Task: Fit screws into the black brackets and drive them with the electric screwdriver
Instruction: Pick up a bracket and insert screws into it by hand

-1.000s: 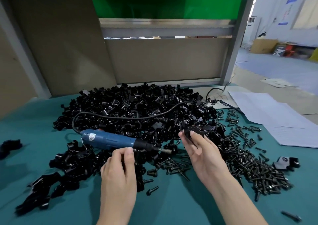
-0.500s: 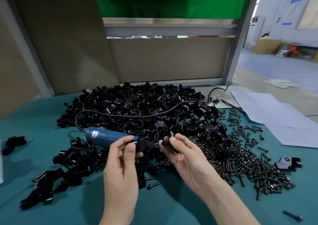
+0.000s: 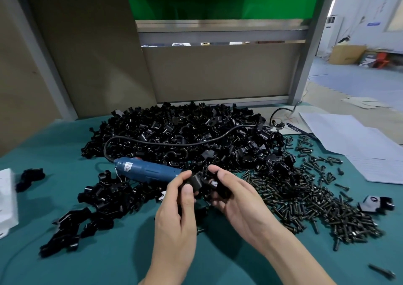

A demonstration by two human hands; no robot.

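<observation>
My left hand (image 3: pixel 174 215) pinches a black bracket (image 3: pixel 194 182) between thumb and forefinger, just above the table. My right hand (image 3: pixel 237 199) grips a second black bracket piece (image 3: pixel 220 187) right beside it, the two parts nearly touching. The blue electric screwdriver (image 3: pixel 146 169) lies on the table behind my left hand, its tip end hidden by my fingers. Its black cord (image 3: pixel 174 143) loops back over the big heap of black brackets (image 3: pixel 185 132). A spread of dark screws (image 3: pixel 309 197) lies to the right of my right hand.
A smaller cluster of black brackets (image 3: pixel 102 197) lies left of my hands on the green table mat (image 3: pixel 109 263). White paper sheets (image 3: pixel 359 141) lie at the far right, a white box (image 3: pixel 6 199) at the left edge. One screw (image 3: pixel 381 271) lies alone, bottom right.
My right hand came back from the bracket heap with a bracket piece and met my left hand. My left hand lifted its bracket towards it. The screwdriver stayed where it lay.
</observation>
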